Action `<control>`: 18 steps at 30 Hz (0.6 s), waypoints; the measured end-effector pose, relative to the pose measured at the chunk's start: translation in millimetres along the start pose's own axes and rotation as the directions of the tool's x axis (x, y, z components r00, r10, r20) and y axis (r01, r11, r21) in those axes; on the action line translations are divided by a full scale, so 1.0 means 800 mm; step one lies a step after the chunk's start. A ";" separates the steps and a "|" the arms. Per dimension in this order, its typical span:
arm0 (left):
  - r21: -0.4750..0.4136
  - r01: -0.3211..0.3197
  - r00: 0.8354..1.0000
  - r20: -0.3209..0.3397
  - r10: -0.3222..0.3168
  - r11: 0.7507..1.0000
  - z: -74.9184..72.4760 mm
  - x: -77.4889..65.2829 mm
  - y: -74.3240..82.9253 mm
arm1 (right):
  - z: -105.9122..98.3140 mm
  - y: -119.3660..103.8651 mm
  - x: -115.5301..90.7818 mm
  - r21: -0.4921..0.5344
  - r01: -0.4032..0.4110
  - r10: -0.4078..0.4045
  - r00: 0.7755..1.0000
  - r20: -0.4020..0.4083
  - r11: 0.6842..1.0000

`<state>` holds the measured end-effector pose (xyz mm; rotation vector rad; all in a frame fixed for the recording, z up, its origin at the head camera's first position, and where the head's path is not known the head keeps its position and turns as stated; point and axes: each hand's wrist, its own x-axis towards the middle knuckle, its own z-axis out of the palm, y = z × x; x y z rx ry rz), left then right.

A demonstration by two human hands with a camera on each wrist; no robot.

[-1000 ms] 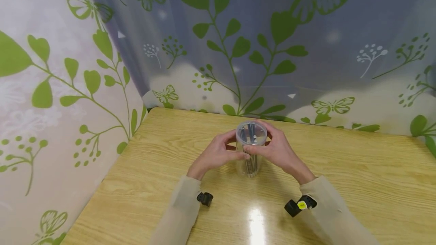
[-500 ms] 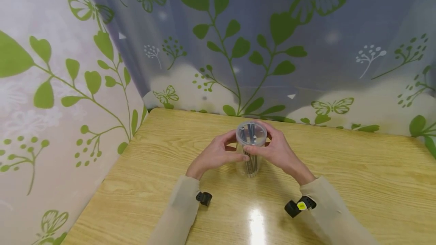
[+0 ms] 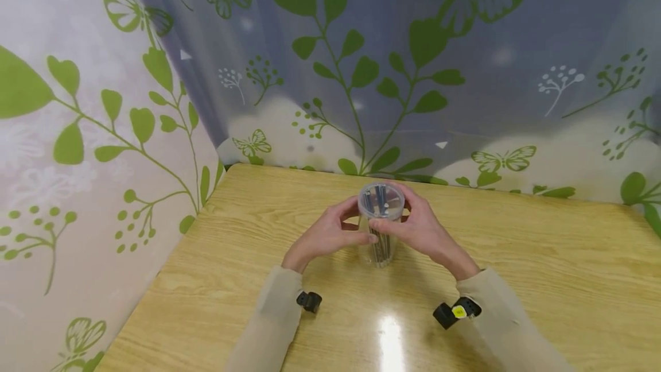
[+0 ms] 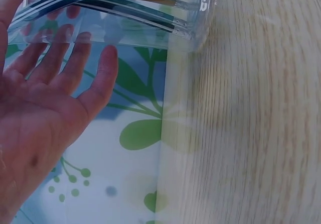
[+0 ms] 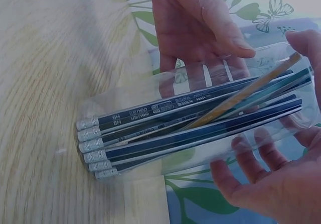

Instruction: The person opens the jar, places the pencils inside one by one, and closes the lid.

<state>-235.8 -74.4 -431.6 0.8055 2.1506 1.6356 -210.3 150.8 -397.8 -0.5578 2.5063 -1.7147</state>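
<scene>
A clear plastic jar (image 3: 365,254) stands upright on the wooden table, with a round translucent lid (image 3: 391,202) on top. Inside it are several dark pencils (image 5: 145,114), metal eraser ends down, and one yellow pencil (image 5: 220,111) slanting across them. My left hand (image 3: 330,231) holds the jar's upper side from the left, thumb in front and fingers behind. From the right, my right hand (image 3: 420,224) grips it higher, around the lid, its thumb lying across the front just under the rim.
The wooden table (image 3: 542,257) spreads out on all sides of the jar. Behind it hangs a curtain (image 3: 496,102) with green leaves and butterflies, and a similar patterned cloth (image 3: 93,188) borders the left edge. Each wrist wears a black camera (image 3: 311,302).
Both hands keep their places on the jar. Only a very slight shift of the jar's top and the head view shows.
</scene>
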 end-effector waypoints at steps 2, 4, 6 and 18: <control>-0.004 0.001 1.000 0.003 -0.001 1.000 0.000 0.001 0.000 | -0.001 0.000 -0.001 0.000 -0.001 0.001 1.000 0.001 1.000; -0.004 0.001 1.000 0.003 -0.001 1.000 0.000 0.001 0.000 | -0.002 -0.001 -0.002 0.000 -0.008 0.008 1.000 0.000 1.000; -0.006 0.001 1.000 0.004 -0.001 1.000 0.001 0.001 0.001 | -0.002 0.000 -0.003 0.000 -0.015 0.015 1.000 -0.005 1.000; 0.002 -0.004 1.000 -0.005 0.004 1.000 0.002 -0.004 -0.005 | -0.008 0.006 -0.020 -0.003 -0.002 0.002 1.000 -0.009 1.000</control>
